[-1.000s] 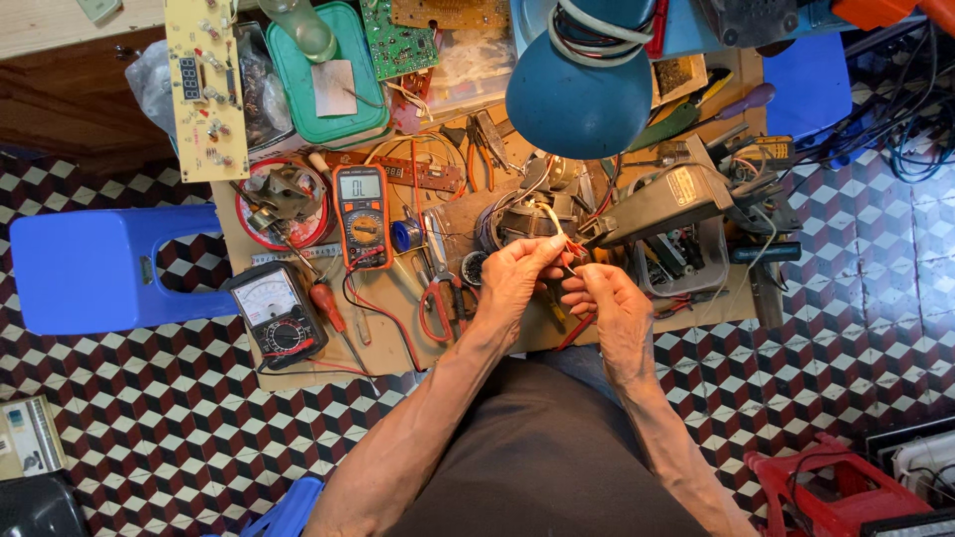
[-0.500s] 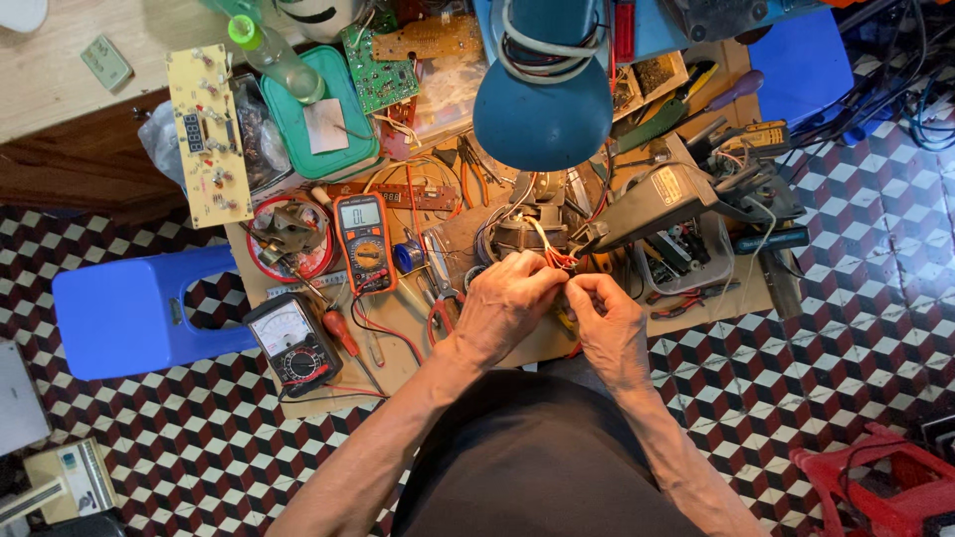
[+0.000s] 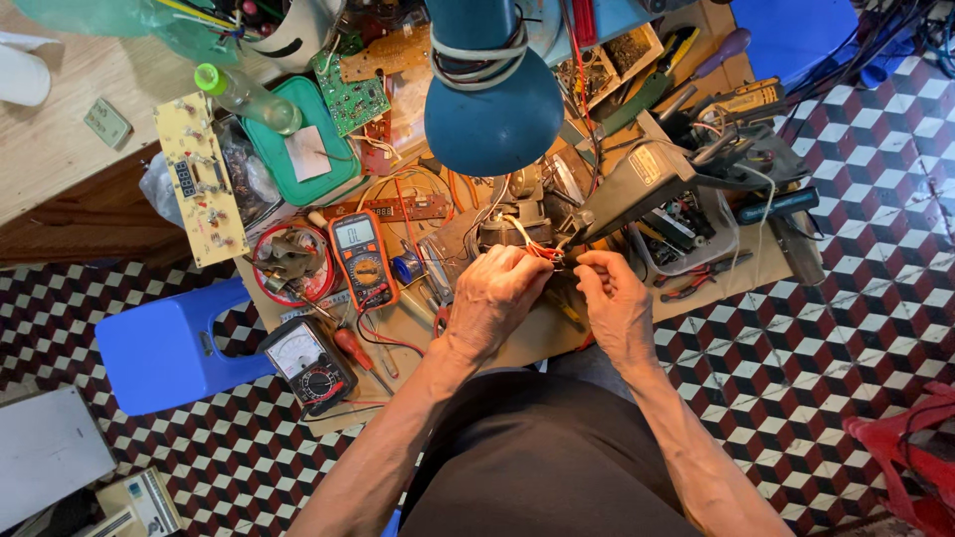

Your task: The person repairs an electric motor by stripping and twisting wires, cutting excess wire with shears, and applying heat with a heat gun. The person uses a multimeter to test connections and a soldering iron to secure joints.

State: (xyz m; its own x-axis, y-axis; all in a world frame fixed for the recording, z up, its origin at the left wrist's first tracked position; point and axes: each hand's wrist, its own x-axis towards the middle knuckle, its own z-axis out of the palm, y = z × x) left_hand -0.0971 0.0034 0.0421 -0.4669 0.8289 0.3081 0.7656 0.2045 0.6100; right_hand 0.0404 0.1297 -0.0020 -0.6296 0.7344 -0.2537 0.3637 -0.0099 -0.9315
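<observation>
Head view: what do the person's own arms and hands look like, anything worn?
Both arms are bare from the upper arm down; no sleeves show. The left hand and right hand are bare too: no gloves, and no watch, bracelet or ring visible. No cables or markings on them.

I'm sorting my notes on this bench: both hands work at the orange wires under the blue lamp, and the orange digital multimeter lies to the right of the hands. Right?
Not quite. In the head view the orange digital multimeter lies to the left of the hands, beside the left hand. The rest holds: left hand and right hand meet at the orange wires under the blue lamp.
</observation>
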